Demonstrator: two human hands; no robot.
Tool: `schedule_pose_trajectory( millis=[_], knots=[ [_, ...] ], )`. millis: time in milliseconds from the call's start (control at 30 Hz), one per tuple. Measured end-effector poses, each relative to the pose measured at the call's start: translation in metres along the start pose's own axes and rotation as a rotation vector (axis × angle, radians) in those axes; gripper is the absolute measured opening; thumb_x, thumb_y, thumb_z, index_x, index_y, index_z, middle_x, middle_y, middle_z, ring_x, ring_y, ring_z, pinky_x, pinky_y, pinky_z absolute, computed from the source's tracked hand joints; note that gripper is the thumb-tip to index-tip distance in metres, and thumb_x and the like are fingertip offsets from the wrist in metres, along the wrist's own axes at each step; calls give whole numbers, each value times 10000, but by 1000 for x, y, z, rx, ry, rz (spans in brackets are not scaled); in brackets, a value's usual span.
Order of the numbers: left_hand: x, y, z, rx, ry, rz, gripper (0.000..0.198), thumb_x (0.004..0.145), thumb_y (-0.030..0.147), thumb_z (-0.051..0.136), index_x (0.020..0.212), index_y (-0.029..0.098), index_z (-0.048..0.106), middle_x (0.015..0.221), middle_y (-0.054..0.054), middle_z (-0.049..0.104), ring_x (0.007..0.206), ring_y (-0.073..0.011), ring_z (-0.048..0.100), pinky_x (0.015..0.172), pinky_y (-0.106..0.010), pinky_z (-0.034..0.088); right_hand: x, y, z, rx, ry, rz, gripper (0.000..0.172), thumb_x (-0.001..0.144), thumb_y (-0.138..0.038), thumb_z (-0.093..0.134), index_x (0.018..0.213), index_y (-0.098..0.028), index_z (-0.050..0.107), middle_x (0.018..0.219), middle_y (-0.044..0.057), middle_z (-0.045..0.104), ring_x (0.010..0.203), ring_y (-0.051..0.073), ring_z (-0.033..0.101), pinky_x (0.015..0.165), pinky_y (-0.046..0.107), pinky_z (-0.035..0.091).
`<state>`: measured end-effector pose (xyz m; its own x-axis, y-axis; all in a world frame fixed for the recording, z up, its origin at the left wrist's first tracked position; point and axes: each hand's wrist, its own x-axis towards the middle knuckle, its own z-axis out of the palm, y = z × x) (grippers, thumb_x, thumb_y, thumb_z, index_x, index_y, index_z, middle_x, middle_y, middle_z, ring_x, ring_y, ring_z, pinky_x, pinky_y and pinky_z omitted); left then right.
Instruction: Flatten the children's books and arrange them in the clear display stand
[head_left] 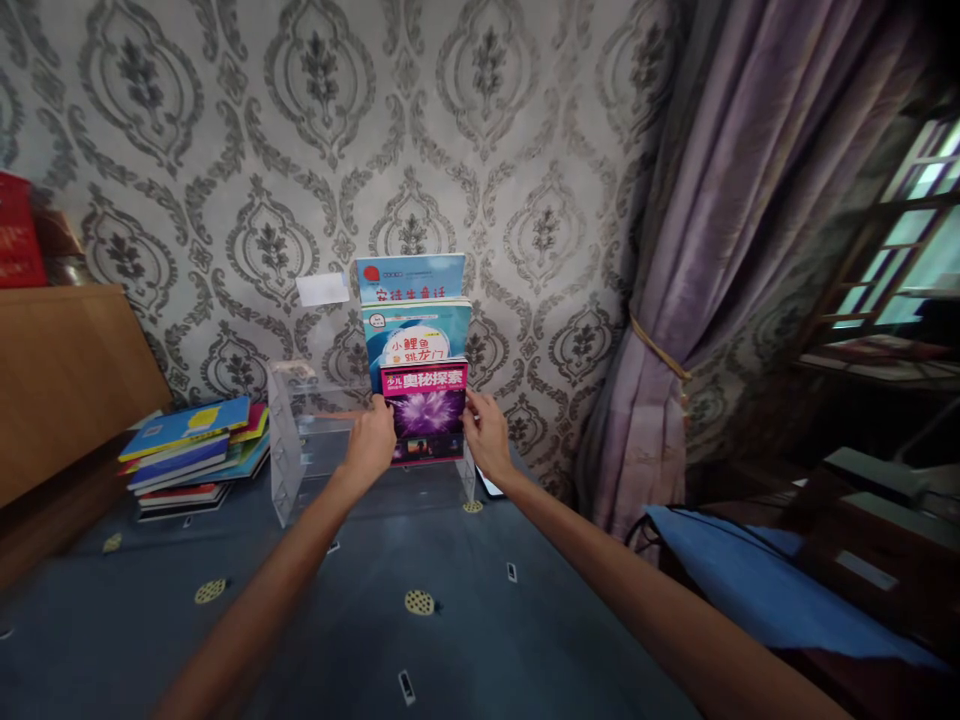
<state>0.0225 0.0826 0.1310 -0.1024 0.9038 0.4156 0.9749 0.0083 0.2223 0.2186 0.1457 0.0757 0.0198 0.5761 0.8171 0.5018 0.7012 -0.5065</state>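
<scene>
Between my two hands is an upright book [427,412] with a purple and black cover and a pink title band. My left hand [373,435] is closed on its left edge, thumb toward the front. On the opposite edge, my right hand [486,435] grips it with bent fingers. The book is at the front right of a clear acrylic rack [289,440] with stepped tiers. Behind it rise a teal book [420,325] and, higher at the back, a light-blue book [412,275]. Whether the purple book's bottom edge rests on the rack I cannot tell.
A pile of books [199,455] lies left of the rack on the dark blue tablecloth [337,640]. A wooden cabinet [75,380] bounds the left side. The patterned wall stands close behind. A purple curtain [697,250] hangs at right, above a blue cloth [750,580] and boxes.
</scene>
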Motion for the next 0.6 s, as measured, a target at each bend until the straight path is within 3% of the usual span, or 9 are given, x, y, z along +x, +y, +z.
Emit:
schedule_pose_trajectory(
  millis=[367, 600],
  knots=[
    [2, -5, -1, -15, -18, 13, 252, 1056, 246, 313, 1197, 131, 488, 958, -178, 736, 924, -296, 730, 745, -331, 488, -1, 2, -1, 34, -21, 31, 451, 879, -150, 455, 1283, -228, 642, 885, 60, 569, 831, 235, 585, 787, 394, 535],
    [2, -11, -10, -9, -41, 29, 279, 1050, 292, 340, 1207, 146, 518, 1016, -182, 732, 966, -318, 716, 782, -354, 492, -8, 0, -2, 102, -58, 82, 494, 851, -143, 455, 1312, -221, 614, 987, 87, 595, 917, 251, 618, 829, 436, 550]
  ],
)
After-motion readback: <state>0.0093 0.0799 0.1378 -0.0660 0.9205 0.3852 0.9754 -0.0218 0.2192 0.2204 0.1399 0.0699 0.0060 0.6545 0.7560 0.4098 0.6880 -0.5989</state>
